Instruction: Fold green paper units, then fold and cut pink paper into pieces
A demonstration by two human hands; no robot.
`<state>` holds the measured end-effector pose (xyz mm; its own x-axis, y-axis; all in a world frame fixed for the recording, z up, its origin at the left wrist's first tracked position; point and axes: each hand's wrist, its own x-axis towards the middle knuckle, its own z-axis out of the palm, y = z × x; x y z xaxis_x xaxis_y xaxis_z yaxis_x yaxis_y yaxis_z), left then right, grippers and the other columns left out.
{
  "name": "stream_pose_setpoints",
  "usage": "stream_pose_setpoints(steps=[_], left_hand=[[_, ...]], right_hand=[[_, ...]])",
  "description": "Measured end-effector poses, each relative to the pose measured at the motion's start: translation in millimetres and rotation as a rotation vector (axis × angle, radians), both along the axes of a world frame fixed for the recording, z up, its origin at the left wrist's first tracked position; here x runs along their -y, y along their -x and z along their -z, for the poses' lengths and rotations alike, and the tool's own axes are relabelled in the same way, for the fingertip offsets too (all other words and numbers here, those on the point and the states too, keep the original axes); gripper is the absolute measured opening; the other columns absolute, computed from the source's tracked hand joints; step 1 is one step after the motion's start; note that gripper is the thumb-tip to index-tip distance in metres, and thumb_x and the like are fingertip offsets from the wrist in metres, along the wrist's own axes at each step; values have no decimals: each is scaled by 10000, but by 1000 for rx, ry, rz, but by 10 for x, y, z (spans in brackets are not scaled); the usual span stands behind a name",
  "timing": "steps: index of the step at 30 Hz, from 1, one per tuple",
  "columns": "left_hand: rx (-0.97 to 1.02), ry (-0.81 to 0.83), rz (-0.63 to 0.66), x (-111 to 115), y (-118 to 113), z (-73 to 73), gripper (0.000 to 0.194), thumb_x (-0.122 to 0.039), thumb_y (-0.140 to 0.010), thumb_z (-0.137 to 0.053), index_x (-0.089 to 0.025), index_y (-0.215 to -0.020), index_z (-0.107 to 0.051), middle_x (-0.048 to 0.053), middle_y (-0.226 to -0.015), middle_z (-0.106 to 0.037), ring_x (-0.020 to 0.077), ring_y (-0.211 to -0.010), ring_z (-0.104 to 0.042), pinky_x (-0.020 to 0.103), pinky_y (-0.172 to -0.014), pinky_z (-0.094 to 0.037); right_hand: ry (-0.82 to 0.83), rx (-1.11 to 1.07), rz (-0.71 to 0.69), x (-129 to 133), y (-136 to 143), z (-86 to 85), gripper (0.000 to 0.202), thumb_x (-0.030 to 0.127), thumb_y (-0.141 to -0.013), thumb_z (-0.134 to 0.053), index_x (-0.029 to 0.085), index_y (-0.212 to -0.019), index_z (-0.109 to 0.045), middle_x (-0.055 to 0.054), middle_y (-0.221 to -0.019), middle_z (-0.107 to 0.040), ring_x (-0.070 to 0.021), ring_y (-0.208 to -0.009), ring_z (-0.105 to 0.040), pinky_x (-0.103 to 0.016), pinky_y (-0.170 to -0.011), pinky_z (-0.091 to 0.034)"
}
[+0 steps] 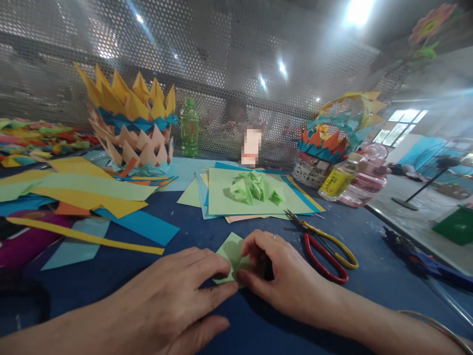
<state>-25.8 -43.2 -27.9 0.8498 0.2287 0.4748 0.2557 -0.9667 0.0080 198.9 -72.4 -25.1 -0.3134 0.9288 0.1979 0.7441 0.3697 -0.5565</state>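
Note:
A small piece of light green paper [232, 250] lies on the dark blue table in front of me, partly covered by my fingers. My left hand [181, 291] lies over its left edge, fingers stretched out and pressing it down, the thumb apart. The fingers and thumb of my right hand [277, 268] are curled together in a pinch at the paper's right side. Beyond it, several folded green paper pieces [254, 187] rest on a stack of coloured sheets [218, 204]. Scissors [323, 246] with one red and one yellow handle lie beside my right hand.
Coloured paper strips [136, 224] spread across the left. Behind them stands a tiered folded-paper piece [133, 128] near a green bottle [189, 128]. At the right are another paper piece [321, 145], a yellow-labelled bottle [340, 177], a pink jug [365, 177] and blue-handled pliers [424, 261].

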Motion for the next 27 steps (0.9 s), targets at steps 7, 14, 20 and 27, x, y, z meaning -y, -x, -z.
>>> stream_pose_setpoints(steps=[7, 14, 20, 27], left_hand=[[-9, 6, -9, 21, 28, 27, 301, -303, -958, -432, -243, -1195, -608, 73, -1102, -630, 199, -936, -617, 299, -812, -522], [-12, 6, -35, 25, 42, 27, 278, -324, -957, -455, -278, -1172, -626, 37, -1115, -635, 185, -999, -611, 299, -892, -501], [31, 1, -36, 18, 19, 25, 275, -329, -965, -436, -267, -1137, -641, 35, -1090, -645, 173, -956, -621, 287, -877, -503], [40, 5, -36, 9, 33, 53, 266, -328, -960, -443, -279, -1096, -666, 32, -1075, -649, 168, -937, -619, 258, -844, -503]], right_hand=[[-5, 45, -28, 22, -10, 11, 275, 123, -770, -607, 222, -1001, -496, 7, -811, -590, -166, -768, -524, -311, -695, -370], [0, 103, -97, 46, -47, -22, 326, 35, -791, -501, 222, -1055, -467, -6, -875, -588, -173, -830, -515, -331, -743, -366], [20, 93, -37, 68, 9, -29, 221, 211, -825, -583, 219, -1026, -491, -15, -905, -586, -185, -834, -505, -370, -777, -366], [144, 21, -76, 40, -64, -70, 392, 189, -804, -624, 229, -1161, -468, -10, -962, -596, -177, -888, -527, -375, -837, -387]])
